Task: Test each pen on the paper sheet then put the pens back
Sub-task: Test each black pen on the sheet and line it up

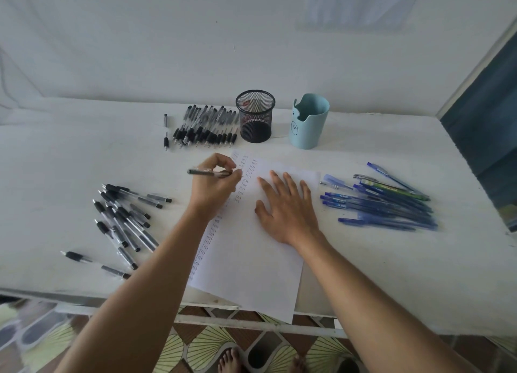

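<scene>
A white paper sheet [251,260] lies on the table, its near corner hanging over the front edge, with columns of small written words down its left side. My left hand [214,185] grips a black pen [204,172] with the tip down at the writing near the sheet's top. My right hand [285,207] rests flat on the sheet with fingers spread. A loose heap of black pens [126,219] lies left of the sheet. A neat row of black pens [207,128] lies at the back. Blue pens [383,202] lie right of the sheet.
A black mesh pen cup [255,116] and a light blue pen holder [309,121] stand upright behind the sheet. The white table [391,274] ends at a front edge near me, with patterned floor below. A dark panel [486,137] borders the right side.
</scene>
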`<state>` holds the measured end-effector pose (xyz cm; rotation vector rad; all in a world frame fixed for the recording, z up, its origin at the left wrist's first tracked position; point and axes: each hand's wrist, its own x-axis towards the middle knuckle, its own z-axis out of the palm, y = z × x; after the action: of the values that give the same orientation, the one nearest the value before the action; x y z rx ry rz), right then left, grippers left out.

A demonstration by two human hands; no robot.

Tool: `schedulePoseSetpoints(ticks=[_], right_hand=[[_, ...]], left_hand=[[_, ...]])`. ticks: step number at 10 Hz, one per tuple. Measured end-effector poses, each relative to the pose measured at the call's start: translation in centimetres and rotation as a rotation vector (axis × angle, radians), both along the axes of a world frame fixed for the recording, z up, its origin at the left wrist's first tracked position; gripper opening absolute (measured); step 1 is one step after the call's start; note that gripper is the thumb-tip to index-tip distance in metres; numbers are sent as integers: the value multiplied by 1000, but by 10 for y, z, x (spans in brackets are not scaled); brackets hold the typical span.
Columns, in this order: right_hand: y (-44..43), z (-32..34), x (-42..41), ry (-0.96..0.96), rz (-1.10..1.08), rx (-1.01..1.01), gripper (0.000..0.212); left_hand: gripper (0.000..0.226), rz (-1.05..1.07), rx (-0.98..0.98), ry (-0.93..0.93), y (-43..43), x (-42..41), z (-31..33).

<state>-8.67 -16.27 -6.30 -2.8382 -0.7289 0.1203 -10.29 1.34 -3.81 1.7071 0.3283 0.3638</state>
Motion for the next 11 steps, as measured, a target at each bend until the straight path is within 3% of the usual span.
schedulePoseSetpoints(ticks=[4,8,9,10,11], right_hand=[[0,1,0,9,0,-5,60],[0,1,0,2,2,-17,60],[0,2,0,12,6,-21,60],[-1,3,-1,19,5,-17,60],[-1,3,-1,31,1,-14,60]], left_hand=[[28,1,327,104,0,1,-7],[32,9,391,71,-1,1,-8],[20,158,166,47,4,1,-9],[25,270,-157,-18,10,1,-6],[15,233,-222,4,15,3,0]])
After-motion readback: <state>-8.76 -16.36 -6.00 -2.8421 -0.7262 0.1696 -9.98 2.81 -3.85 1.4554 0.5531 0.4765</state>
